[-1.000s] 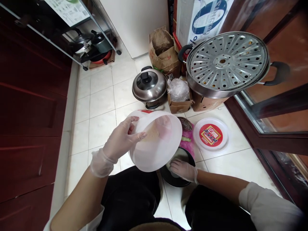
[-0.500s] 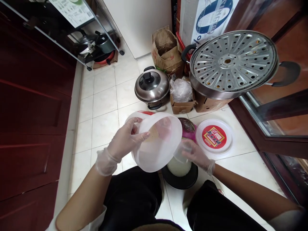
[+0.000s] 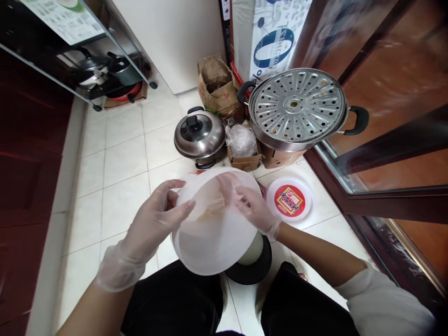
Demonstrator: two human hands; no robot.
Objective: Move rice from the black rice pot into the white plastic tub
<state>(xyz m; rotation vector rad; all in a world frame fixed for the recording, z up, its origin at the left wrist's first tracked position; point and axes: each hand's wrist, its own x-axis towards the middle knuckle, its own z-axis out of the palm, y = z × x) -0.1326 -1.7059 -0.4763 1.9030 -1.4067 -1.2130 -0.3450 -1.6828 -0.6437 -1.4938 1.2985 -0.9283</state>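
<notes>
The tiled floor (image 3: 122, 163) carries everything here. At its far edge, by the wall, a printed box (image 3: 269, 37) stands upright with a torn paper bag (image 3: 217, 86) just beside it. In front of the box sits a steamer pot (image 3: 297, 112) with a perforated tray on top and black handles at both sides, resting on a cardboard carton (image 3: 280, 158). Next to it stands a smaller pot (image 3: 200, 135) with a glass lid and black knob, and between the two a small box holding clear plastic (image 3: 242, 142). A wire rack (image 3: 105, 74) with cookware stands at the far left corner of the floor, beside dark red cabinets (image 3: 31, 154).

Near the person's knees, a translucent tub (image 3: 213, 224) is held tilted above the floor, its open mouth turned toward the camera. It hangs over a black pan (image 3: 250, 270) that holds something white, and partly hides it. The tub's lid (image 3: 290, 200), white with a red label, lies flat on the floor just right of the tub, apart from it.

The gloved left hand (image 3: 150, 224) has its grip clamped on the tub's left rim, fingers inside, thumb outside. The gloved right hand (image 3: 254, 210) reaches into the tub from the right rim; its fingers are spread, and whether they hold anything cannot be told
</notes>
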